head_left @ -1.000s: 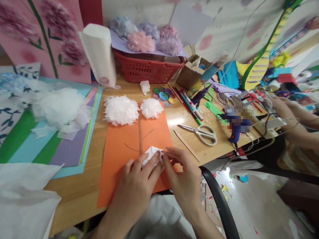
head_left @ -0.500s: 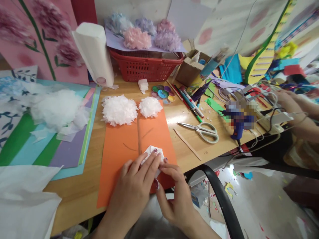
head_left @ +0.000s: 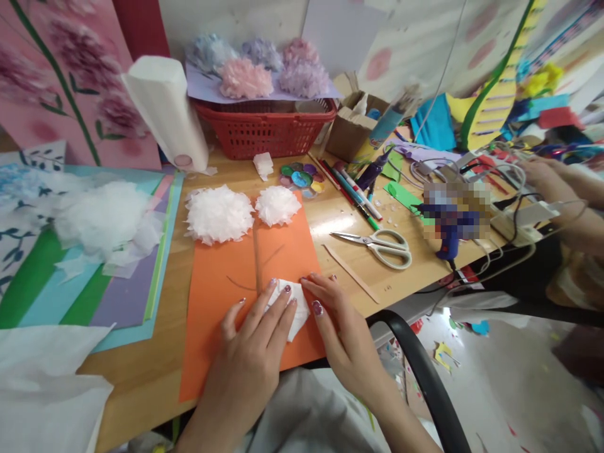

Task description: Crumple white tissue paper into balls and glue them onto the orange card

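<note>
A small folded piece of white tissue paper (head_left: pixel 297 313) lies on the orange sheet (head_left: pixel 202 314). My left hand (head_left: pixel 255 340) rests on it with fingers spread, the fingertips pressing its left part. At its right edge is my right hand (head_left: pixel 342 333), fingers stretched out, the tips touching or very near the paper. On the orange sheet a brown stem with side lines is drawn. Two fluffy white paper flowers, a larger one (head_left: pixel 219 215) and a smaller one (head_left: pixel 278 206), sit at the sheet's upper end.
Scissors (head_left: pixel 377 244) and a thin paper strip (head_left: pixel 352 274) lie to the right, with a glue gun (head_left: pixel 447 242) and cables beyond. White tissue scraps (head_left: pixel 106 217) cover coloured sheets at left. A red basket (head_left: pixel 268 129) stands behind. Another person's hand (head_left: pixel 542 179) is at far right.
My right hand has moved away to the right and its fingers have straightened. More of the folded tissue paper shows. My left hand stays on it, fingers a little more spread.
</note>
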`<action>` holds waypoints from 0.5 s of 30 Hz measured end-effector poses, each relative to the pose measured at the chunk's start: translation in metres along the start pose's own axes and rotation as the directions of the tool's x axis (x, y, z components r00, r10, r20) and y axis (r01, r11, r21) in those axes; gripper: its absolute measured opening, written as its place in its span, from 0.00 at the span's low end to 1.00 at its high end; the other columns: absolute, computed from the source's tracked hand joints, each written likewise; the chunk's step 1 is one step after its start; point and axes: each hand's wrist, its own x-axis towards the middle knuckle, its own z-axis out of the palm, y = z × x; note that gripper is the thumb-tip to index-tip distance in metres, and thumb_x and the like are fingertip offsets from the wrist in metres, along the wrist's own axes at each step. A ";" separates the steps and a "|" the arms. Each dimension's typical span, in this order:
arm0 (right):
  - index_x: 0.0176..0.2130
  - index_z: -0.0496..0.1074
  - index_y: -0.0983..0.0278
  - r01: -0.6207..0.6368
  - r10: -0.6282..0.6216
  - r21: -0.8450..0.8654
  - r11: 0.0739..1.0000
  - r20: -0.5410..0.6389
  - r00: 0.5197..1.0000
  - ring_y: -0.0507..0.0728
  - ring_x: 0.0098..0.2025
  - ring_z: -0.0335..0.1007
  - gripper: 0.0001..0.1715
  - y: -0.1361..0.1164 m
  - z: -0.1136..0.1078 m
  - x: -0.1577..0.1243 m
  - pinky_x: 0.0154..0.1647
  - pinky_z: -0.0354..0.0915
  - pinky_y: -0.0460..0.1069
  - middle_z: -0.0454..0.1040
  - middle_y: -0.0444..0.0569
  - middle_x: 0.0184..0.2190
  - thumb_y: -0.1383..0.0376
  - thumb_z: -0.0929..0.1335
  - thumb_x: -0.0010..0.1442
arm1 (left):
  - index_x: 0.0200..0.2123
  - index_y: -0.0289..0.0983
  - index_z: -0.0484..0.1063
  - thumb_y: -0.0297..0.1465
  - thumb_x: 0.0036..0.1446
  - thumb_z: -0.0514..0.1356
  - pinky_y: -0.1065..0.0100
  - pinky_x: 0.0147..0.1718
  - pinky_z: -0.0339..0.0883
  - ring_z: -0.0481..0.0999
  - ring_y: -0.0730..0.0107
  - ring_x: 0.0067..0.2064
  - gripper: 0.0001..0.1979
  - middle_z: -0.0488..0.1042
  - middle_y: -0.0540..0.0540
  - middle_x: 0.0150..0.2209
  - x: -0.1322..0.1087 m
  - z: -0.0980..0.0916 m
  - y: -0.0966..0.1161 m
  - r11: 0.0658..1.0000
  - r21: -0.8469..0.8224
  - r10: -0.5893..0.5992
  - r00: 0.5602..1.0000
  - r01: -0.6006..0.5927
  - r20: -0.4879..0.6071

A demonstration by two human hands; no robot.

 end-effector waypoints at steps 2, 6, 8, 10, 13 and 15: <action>0.63 0.57 0.58 0.044 -0.044 -0.002 0.999 0.022 0.999 0.60 0.62 0.69 0.25 0.002 0.004 0.001 0.70 0.51 0.68 0.73 0.54 0.58 0.70 0.59 0.70 | 0.56 0.33 0.73 0.21 0.68 0.44 0.55 0.58 0.52 0.70 0.59 0.62 0.23 0.75 0.41 0.58 0.001 0.001 -0.001 0.999 -0.011 0.043 0.999 -0.043 -0.009; 0.59 0.61 0.58 0.126 -0.123 -0.068 0.990 0.043 0.991 0.60 0.61 0.67 0.23 0.002 0.003 0.002 0.68 0.56 0.65 0.73 0.54 0.56 0.72 0.61 0.67 | 0.56 0.30 0.73 0.19 0.67 0.43 0.57 0.56 0.55 0.70 0.59 0.61 0.23 0.76 0.39 0.58 0.004 0.001 -0.003 0.996 -0.014 0.086 0.996 -0.086 -0.010; 0.57 0.63 0.59 0.073 -0.073 -0.094 0.993 0.009 0.997 0.62 0.58 0.68 0.19 0.000 0.001 0.006 0.60 0.65 0.61 0.73 0.54 0.53 0.70 0.62 0.67 | 0.56 0.30 0.73 0.19 0.67 0.43 0.58 0.55 0.57 0.71 0.59 0.60 0.24 0.76 0.39 0.57 0.004 0.000 -0.003 0.996 -0.008 0.091 0.996 -0.091 -0.007; 0.55 0.66 0.60 0.000 -0.003 -0.127 0.992 -0.025 1.000 0.62 0.53 0.70 0.16 -0.004 0.001 0.014 0.53 0.68 0.60 0.74 0.55 0.49 0.68 0.62 0.68 | 0.55 0.31 0.74 0.19 0.67 0.42 0.58 0.53 0.58 0.72 0.59 0.59 0.24 0.77 0.39 0.56 0.002 -0.001 -0.002 0.995 0.003 0.096 0.995 -0.096 -0.002; 0.50 0.71 0.60 0.017 -0.012 -0.169 0.985 0.030 0.999 0.63 0.49 0.69 0.13 -0.011 0.001 0.029 0.50 0.67 0.60 0.73 0.54 0.45 0.67 0.61 0.69 | 0.55 0.32 0.74 0.20 0.68 0.45 0.57 0.51 0.59 0.74 0.59 0.56 0.21 0.79 0.41 0.54 -0.001 -0.001 0.000 0.997 0.026 0.079 0.997 -0.079 -0.002; 0.46 0.73 0.61 0.051 -0.037 -0.155 0.987 0.094 0.995 0.62 0.47 0.69 0.12 -0.016 0.003 0.038 0.49 0.66 0.59 0.72 0.54 0.43 0.67 0.61 0.69 | 0.53 0.34 0.75 0.22 0.69 0.47 0.57 0.48 0.59 0.74 0.60 0.52 0.19 0.80 0.44 0.52 -0.002 0.000 0.002 0.999 0.033 0.040 0.998 -0.038 -0.049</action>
